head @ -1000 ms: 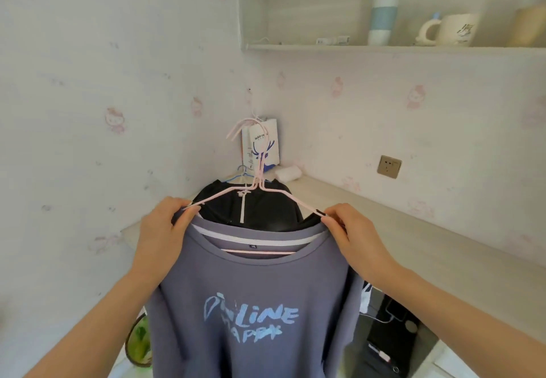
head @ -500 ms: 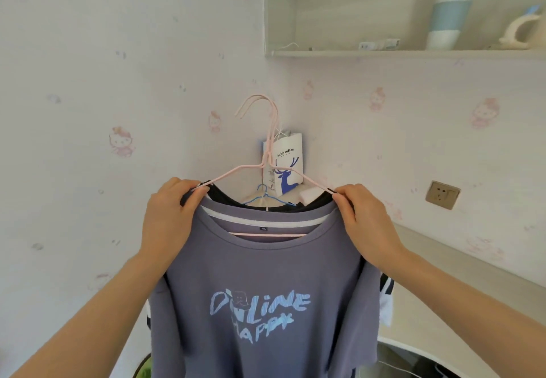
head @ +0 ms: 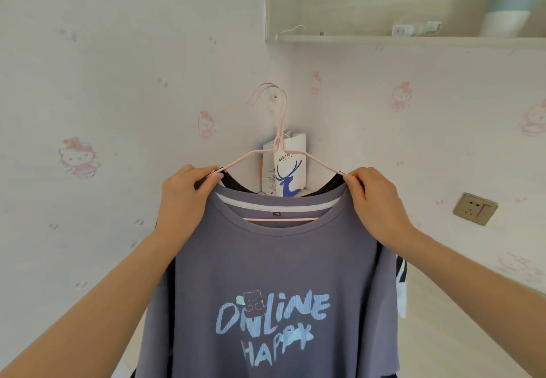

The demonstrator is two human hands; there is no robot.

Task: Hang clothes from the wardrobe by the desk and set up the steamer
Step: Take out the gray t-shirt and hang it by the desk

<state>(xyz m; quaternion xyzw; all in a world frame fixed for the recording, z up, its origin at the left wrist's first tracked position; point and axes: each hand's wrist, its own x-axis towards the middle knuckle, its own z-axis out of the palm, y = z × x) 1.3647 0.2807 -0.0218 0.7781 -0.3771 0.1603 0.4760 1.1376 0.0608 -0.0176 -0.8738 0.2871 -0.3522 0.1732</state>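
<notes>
The person held up a purple T-shirt [head: 274, 265] with "ONLINE HAPPY" written on it. The shirt sat on pink hangers [head: 278, 141], and there looked to be two of them, because two pink hooks stuck up together. A black top [head: 236, 186] hung right behind the purple one.

The left hand [head: 184, 197] pinched the left shoulder of the shirt and the hanger wire under it. The right hand [head: 375, 200] pinched the right shoulder the same way. Both hands were closed tight on the shirt and wire, not spread wide.

The clothes were up in the air, in front of the corner where the two walls meet. A paper bag with a blue deer [head: 288, 170] hung on the wall just behind the hangers. A shelf [head: 413, 40] was up high, with a blue and white cup [head: 511, 2] near its right end. A wall socket [head: 475, 208] was off to the right. A bit of the desk [head: 461, 342] showed low on the right.

The clothes were out of the wardrobe and by the desk, so that part looked done. I could not tell if the hooks had caught on anything. The hands held all the weight, so I think the hanging was not finished. No steamer could be seen, so setting it up was left to do.
</notes>
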